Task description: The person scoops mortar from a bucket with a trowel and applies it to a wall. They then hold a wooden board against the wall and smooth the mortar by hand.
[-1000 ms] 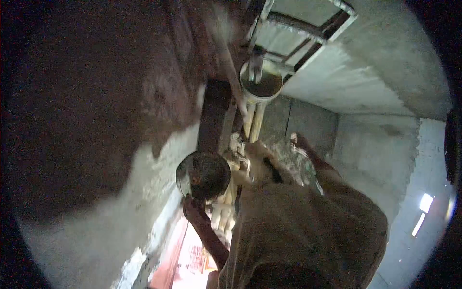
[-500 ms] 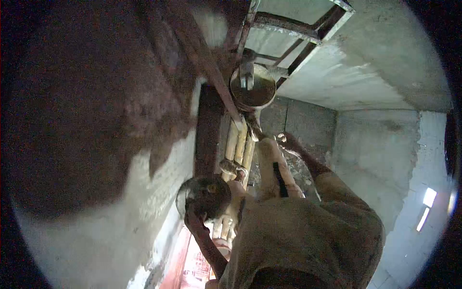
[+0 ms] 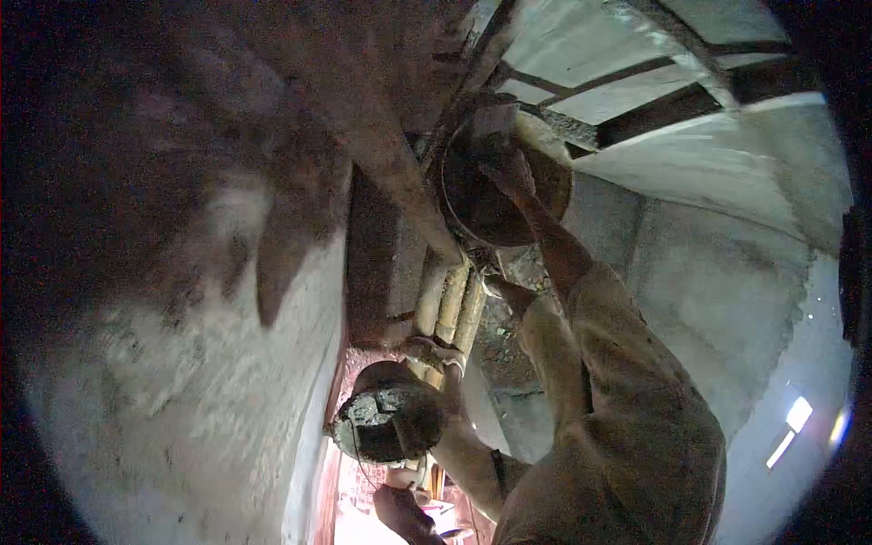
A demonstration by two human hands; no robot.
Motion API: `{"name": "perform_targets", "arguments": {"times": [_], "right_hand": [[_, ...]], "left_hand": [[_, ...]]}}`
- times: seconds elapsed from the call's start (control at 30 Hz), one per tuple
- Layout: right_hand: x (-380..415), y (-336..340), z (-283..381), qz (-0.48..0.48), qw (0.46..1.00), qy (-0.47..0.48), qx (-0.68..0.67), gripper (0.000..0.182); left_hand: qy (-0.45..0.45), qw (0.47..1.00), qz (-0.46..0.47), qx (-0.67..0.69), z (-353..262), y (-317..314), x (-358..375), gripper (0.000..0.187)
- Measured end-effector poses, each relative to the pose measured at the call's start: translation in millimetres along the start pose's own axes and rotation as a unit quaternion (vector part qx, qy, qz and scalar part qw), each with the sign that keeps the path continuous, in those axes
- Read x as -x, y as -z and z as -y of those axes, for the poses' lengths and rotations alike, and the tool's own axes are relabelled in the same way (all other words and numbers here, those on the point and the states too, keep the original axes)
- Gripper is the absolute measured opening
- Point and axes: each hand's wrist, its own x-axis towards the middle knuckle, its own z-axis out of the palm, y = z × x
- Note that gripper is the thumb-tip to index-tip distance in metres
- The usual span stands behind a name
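My right hand (image 3: 510, 174) reaches into a large round basin (image 3: 556, 202) near the top, its fingers closed on what looks like a flat grey tool (image 3: 495, 120). Lower left, a dark round container (image 3: 413, 431) with lumpy grey material (image 3: 377, 407) is beside my lower leg. Just below that container is my left hand (image 3: 401, 513), dark against bright light; its fingers are too unclear to show whether it grips anything. My feet rest on or beside several bamboo poles (image 3: 450, 304).
A slanting wooden beam (image 3: 400, 177) crosses left of the basin. A metal frame (image 3: 636, 77) runs along the upper right. Rough plastered wall (image 3: 182, 409) fills the left, with a bright opening (image 3: 359, 509) at the bottom. Rubble (image 3: 504, 350) lies beyond the poles.
My right hand has moved up from beside my knee into the basin. My left hand has dropped away from the round container, whose grey contents now show. The view has shifted.
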Motion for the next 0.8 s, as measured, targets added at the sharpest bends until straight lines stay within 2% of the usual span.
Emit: {"name": "perform_targets", "arguments": {"times": [0.03,0.07,0.1,0.13,0.27,0.3,0.33,0.37,0.4,0.47,0.5,0.53,0.57,0.6,0.63,0.7,0.8], "right_hand": [[-21,-12,-47,0.014,0.954,-0.038,-0.298,0.075],[-17,-16,-24,-0.03,0.989,-0.099,-0.107,0.075],[-10,-20,4,-0.043,0.975,-0.179,0.126,0.074],[-3,-25,38,-0.032,0.918,-0.261,0.296,0.073],[40,-4,44,0.053,0.937,-0.055,0.342,0.069],[63,-3,62,0.104,0.933,0.015,0.344,0.066],[70,0,71,0.154,0.922,0.09,0.342,0.064],[66,5,71,0.149,0.922,0.087,0.346,0.064],[61,12,70,0.164,0.926,0.08,0.331,0.063],[46,34,61,0.202,0.937,0.046,0.282,0.061],[38,44,51,0.21,0.941,0.025,0.264,0.061],[30,56,37,0.214,0.946,-0.005,0.245,0.06],[24,65,18,0.201,0.949,-0.027,0.24,0.059],[16,70,-1,0.18,0.95,-0.045,0.252,0.058],[12,72,-26,0.15,0.949,-0.066,0.271,0.057],[8,66,-81,0.083,0.942,-0.112,0.306,0.056],[28,60,-135,0.043,0.925,-0.169,0.337,0.053]], "left_hand": [[0.009,1.0,-0.004,-0.002,3,-10,1,0.018],[0.017,1.0,-0.008,-0.004,7,-20,0,0.018],[0.03,0.999,-0.015,-0.004,9,-31,1,0.017],[0.043,0.999,-0.022,0.0,11,-42,1,0.017],[0.111,0.989,-0.063,0.069,32,-66,3,0.015],[0.003,0.996,0.047,-0.071,27,-66,-2,0.013],[-0.129,0.966,0.124,-0.186,20,-67,-7,0.011],[-0.36,0.794,0.286,-0.398,13,-72,-11,0.009],[-0.362,0.792,0.29,-0.396,9,-80,-10,0.009],[-0.483,0.726,0.278,-0.402,-7,-112,-6,0.009],[-0.395,0.832,0.222,-0.32,18,-106,0,0.012],[-0.394,0.834,0.219,-0.318,32,-94,0,0.012],[-0.161,0.956,0.184,-0.161,45,-82,1,0.014],[-0.096,0.975,0.147,-0.138,49,-90,3,0.014],[-0.071,0.979,0.127,-0.139,52,-93,3,0.014],[-0.054,0.982,0.111,-0.144,58,-104,-5,0.014],[-0.043,0.983,0.095,-0.153,66,-121,-20,0.014]]}}
